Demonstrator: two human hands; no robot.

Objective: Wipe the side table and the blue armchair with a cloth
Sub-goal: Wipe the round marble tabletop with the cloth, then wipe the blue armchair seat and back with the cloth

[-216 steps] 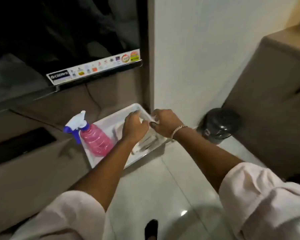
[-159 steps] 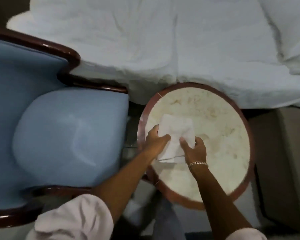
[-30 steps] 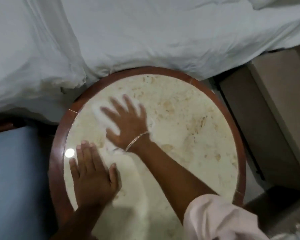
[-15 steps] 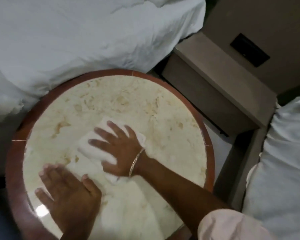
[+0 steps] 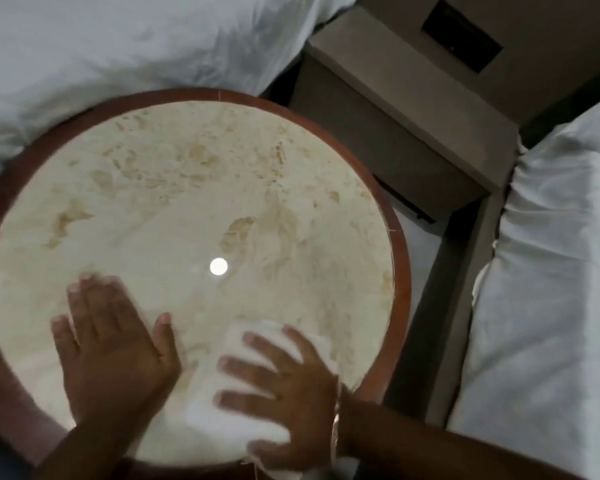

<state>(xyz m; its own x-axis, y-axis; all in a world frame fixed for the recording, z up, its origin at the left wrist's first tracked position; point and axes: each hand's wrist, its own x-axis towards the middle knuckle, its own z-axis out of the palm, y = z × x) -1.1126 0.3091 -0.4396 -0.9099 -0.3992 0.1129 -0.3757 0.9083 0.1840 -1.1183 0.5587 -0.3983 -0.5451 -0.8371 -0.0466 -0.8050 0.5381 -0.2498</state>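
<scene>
The round side table (image 5: 400, 258) has a cream marble top and a reddish-brown wooden rim, and it fills most of the view. My right hand (image 5: 284, 389) lies flat with spread fingers on a white cloth (image 5: 215, 410), pressing it onto the table's near right part. My left hand (image 5: 108, 348) rests flat on the bare marble to the left of the cloth, fingers together. A bright lamp reflection (image 5: 218, 266) shines near the table's middle. The blue armchair is out of view.
A bed with white bedding (image 5: 118, 46) borders the table's far side. A beige nightstand (image 5: 406, 109) stands at the right, with more white bedding (image 5: 548, 271) beyond it. A dark wall panel (image 5: 461, 36) sits at the top right.
My right hand has slid the cloth from the table's middle toward its near right edge. My left hand has stayed flat on the marble. The view has shifted right.
</scene>
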